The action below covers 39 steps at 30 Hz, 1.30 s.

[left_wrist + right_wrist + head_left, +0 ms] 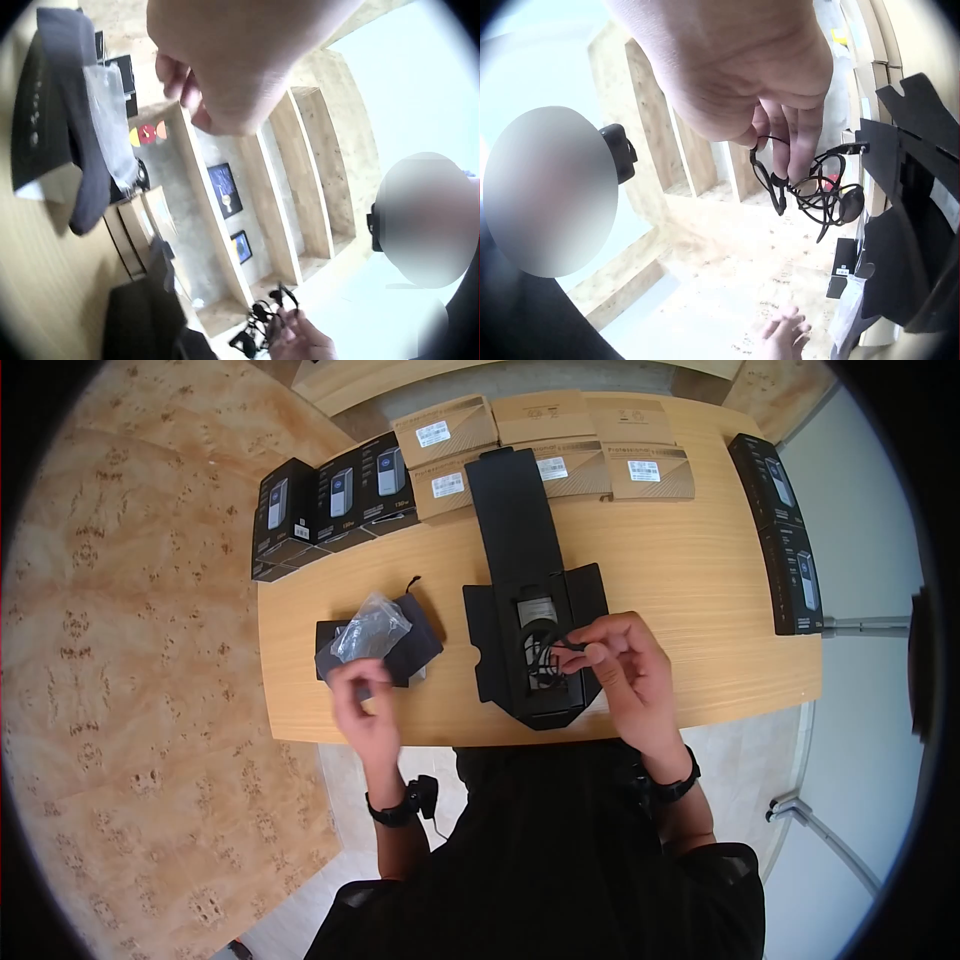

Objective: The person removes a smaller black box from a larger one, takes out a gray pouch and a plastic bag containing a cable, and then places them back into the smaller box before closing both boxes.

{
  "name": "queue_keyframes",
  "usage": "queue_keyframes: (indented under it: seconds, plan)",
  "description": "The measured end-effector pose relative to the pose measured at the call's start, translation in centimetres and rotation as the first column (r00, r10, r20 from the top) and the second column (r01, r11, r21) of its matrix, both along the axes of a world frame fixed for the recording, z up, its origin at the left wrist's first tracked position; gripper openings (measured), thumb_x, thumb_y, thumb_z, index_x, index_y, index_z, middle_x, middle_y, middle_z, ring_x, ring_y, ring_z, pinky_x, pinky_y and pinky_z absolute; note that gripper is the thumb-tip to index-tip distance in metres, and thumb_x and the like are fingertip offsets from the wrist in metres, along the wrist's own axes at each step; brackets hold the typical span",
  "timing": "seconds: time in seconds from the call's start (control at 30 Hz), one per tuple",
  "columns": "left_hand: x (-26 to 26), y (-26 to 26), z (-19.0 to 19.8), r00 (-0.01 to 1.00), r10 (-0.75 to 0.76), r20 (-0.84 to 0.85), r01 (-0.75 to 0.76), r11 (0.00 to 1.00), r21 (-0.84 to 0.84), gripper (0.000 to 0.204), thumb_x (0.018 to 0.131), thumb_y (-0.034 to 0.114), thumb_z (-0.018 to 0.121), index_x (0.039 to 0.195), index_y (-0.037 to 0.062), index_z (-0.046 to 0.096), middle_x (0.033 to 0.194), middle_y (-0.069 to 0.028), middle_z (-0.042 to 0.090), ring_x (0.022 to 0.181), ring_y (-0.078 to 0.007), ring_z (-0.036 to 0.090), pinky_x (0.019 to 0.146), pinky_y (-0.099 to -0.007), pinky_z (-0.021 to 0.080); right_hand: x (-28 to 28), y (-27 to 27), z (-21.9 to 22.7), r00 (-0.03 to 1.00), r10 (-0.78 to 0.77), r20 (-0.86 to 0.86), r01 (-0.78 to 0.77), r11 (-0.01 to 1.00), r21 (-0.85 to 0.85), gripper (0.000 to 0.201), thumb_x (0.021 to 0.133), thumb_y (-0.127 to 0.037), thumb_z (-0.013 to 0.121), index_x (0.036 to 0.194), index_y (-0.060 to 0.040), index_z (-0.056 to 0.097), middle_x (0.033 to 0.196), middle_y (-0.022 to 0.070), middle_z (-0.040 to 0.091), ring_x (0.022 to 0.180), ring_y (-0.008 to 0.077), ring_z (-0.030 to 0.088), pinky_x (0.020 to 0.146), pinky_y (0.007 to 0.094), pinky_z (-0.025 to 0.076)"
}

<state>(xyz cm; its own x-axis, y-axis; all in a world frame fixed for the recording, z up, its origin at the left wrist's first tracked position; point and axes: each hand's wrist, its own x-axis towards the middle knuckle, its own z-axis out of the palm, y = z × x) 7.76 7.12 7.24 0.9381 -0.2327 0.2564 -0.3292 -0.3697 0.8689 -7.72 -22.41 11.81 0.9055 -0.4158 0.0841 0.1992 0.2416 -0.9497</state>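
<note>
My right hand [632, 678] pinches a coiled black cable [541, 650] above an unfolded black box [522, 550] in the head view. In the right wrist view the tangled cable [821, 191] hangs from the fingertips of the right hand [742, 67]. My left hand [368, 710], blurred, is near the front edge of a dark pouch [418, 635] with a clear plastic bag [372, 628] on it; whether they touch cannot be told. In the left wrist view the left hand [225, 67] has bent fingers and nothing visible in them, with the plastic bag [111, 124] beyond.
Black product boxes [340, 500] stand at the table's back left, and more black boxes [785, 540] line its right edge. Stacked brown cartons [545, 420] fill the back middle. Bare wooden tabletop [690, 600] shows right of the unfolded box.
</note>
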Motion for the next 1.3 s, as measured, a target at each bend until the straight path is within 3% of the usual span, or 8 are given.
queue_keyframes:
  seconds: [0.13,0.23,0.33,0.43,0.53,0.63,0.83,1.3]
  plan:
    - [-2.7,-6.0,3.8,0.873,-0.486,-0.029,0.474,0.863,-0.173,0.047,0.083,0.010,0.080,0.128,0.0044,0.065,0.122,-0.0111,0.064,0.105,-0.0242,0.062,0.095,-0.0372,0.050,0.6,1.5,0.3,0.990,0.136,0.040,-0.140,0.983,0.122,0.011,0.109,-0.002,0.054,0.119,0.0023,0.055,0.113,0.0131,0.071,0.106,0.0181,0.072,0.092,0.0322,0.059]
    - [-3.4,-8.5,5.0,0.780,-0.626,0.012,0.626,0.779,-0.020,0.051,0.096,0.030,0.075,0.133,-0.0022,0.061,0.139,-0.0163,0.059,0.117,-0.0265,0.064,0.105,-0.0404,0.048,0.7,2.1,1.1,0.984,0.167,0.057,-0.174,0.975,0.139,0.010,0.110,-0.004,0.053,0.118,0.0015,0.054,0.111,0.0124,0.071,0.104,0.0176,0.073,0.089,0.0309,0.060]
    - [-4.3,-9.1,4.7,0.722,-0.641,-0.258,0.604,0.767,-0.215,0.052,0.097,0.029,0.073,0.136,-0.0023,0.060,0.144,-0.0188,0.058,0.128,-0.0303,0.060,0.112,-0.0433,0.043,0.6,1.8,1.1,0.984,0.173,0.052,-0.178,0.976,0.123,0.011,0.110,-0.005,0.054,0.118,0.0014,0.054,0.110,0.0114,0.071,0.102,0.0165,0.074,0.088,0.0300,0.060]
    - [-4.1,-9.5,4.7,0.763,-0.622,-0.173,0.585,0.780,-0.224,0.041,0.099,0.020,0.069,0.134,-0.0018,0.063,0.139,-0.0186,0.062,0.125,-0.0289,0.062,0.110,-0.0409,0.045,0.4,1.5,1.0,0.990,0.139,0.016,-0.140,0.983,0.116,0.011,0.109,-0.006,0.056,0.117,0.0015,0.055,0.108,0.0100,0.071,0.101,0.0152,0.074,0.087,0.0294,0.060]
    - [-3.6,-9.8,5.2,0.804,-0.586,-0.103,0.580,0.811,-0.078,0.029,0.102,0.010,0.063,0.127,-0.0026,0.068,0.133,-0.0179,0.066,0.124,-0.0284,0.063,0.108,-0.0390,0.046,0.3,1.4,0.8,0.992,0.124,-0.018,-0.121,0.987,0.103,0.010,0.108,-0.005,0.058,0.116,0.0014,0.056,0.105,0.0089,0.072,0.099,0.0140,0.074,0.086,0.0282,0.060]
    - [-3.9,-10.6,5.8,0.857,-0.510,-0.066,0.505,0.859,-0.087,0.017,0.099,0.002,0.063,0.113,-0.0026,0.072,0.119,-0.0152,0.072,0.111,-0.0265,0.068,0.098,-0.0364,0.051,0.3,1.4,0.8,0.990,0.135,-0.030,-0.134,0.989,0.059,0.009,0.107,-0.004,0.060,0.115,0.0012,0.058,0.102,0.0084,0.072,0.097,0.0129,0.074,0.084,0.0271,0.059]
    - [-3.8,-9.9,5.7,0.895,-0.435,-0.098,0.411,0.890,-0.198,0.012,0.099,-0.001,0.063,0.106,-0.0035,0.073,0.103,-0.0119,0.073,0.095,-0.0195,0.069,0.086,-0.0311,0.054,0.5,1.3,0.9,0.990,0.136,-0.045,-0.139,0.988,-0.068,0.012,0.104,-0.003,0.065,0.114,0.0014,0.061,0.098,0.0079,0.074,0.091,0.0118,0.074,0.081,0.0268,0.058]
    - [-3.0,-9.8,8.3,0.950,-0.308,0.047,0.311,0.937,-0.159,0.031,0.106,0.020,0.064,0.107,-0.0105,0.068,0.103,-0.0157,0.070,0.084,-0.0191,0.070,0.078,-0.0301,0.056,0.6,0.9,0.4,0.998,0.059,0.038,-0.058,0.998,-0.034,0.025,0.093,0.013,0.065,0.114,-0.0003,0.061,0.120,0.0107,0.067,0.100,0.0130,0.071,0.089,0.0281,0.057]
